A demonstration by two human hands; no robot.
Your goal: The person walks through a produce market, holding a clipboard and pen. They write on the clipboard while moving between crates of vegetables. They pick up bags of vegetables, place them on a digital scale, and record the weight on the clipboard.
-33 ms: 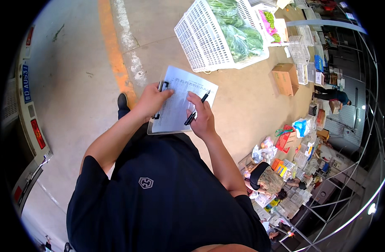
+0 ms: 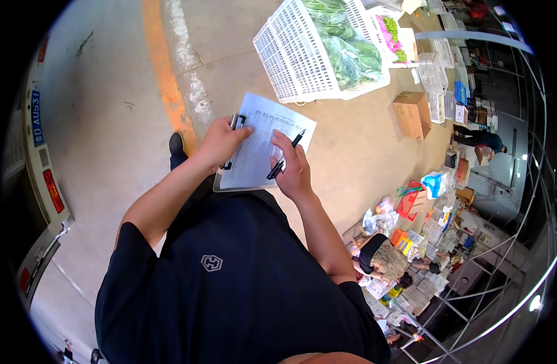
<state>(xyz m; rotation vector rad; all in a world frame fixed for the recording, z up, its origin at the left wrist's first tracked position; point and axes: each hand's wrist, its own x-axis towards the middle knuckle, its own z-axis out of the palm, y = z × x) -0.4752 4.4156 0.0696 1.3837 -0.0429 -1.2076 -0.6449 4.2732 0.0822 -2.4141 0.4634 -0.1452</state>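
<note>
A clipboard (image 2: 218, 187) with printed white sheets (image 2: 260, 142) is held in front of my torso, tilted slightly. My left hand (image 2: 225, 142) grips its left side beside the black-and-metal clip (image 2: 236, 122), with the thumb lying on the paper. Over the right part of the sheets is my right hand (image 2: 295, 171), its fingers bent around a black pen (image 2: 297, 139). The pen's tip points up and away from me, toward the sheet's upper right edge. My right index fingertip is at the paper; whether it touches cannot be made out.
Beyond the clipboard stands a white plastic crate (image 2: 299, 57) of bagged leafy greens (image 2: 354, 57). A cardboard box (image 2: 414, 115) sits to the right. Further right, a person bends (image 2: 384, 258) among crates, and another stands (image 2: 480, 139). A parked vehicle (image 2: 44, 164) is at the left.
</note>
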